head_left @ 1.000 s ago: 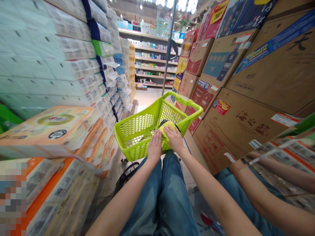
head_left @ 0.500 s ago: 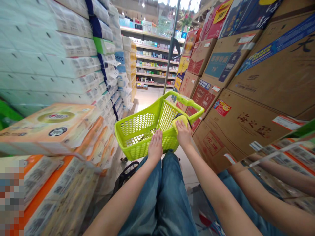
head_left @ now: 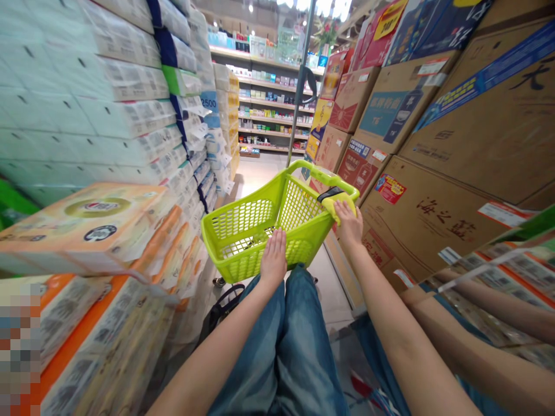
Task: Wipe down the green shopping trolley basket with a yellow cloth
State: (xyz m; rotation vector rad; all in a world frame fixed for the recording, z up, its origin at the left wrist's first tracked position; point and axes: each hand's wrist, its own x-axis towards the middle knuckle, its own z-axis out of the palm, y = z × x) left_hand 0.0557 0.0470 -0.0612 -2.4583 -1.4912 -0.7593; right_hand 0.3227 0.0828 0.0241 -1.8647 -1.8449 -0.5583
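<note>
A lime-green shopping basket (head_left: 243,225) on wheels stands in the aisle in front of my knees. My left hand (head_left: 273,257) rests on its near rim, fingers together and curled over the edge. My right hand (head_left: 349,224) is at the basket's right rim, fingers closed over a yellow object with a black part (head_left: 336,199) that sits on that rim. The basket's inside looks nearly empty through the mesh.
Stacks of wrapped tissue packs (head_left: 108,115) wall the left side, with orange-printed packs (head_left: 95,231) low down. Brown cardboard cartons (head_left: 433,144) are piled on the right. A grey pole (head_left: 299,86) and stocked shelves (head_left: 269,110) lie ahead. A dark bag (head_left: 221,309) sits by my left leg.
My right hand has carried the yellow object from inside the basket's near end up and right onto the right rim. My left hand stayed on the near rim.
</note>
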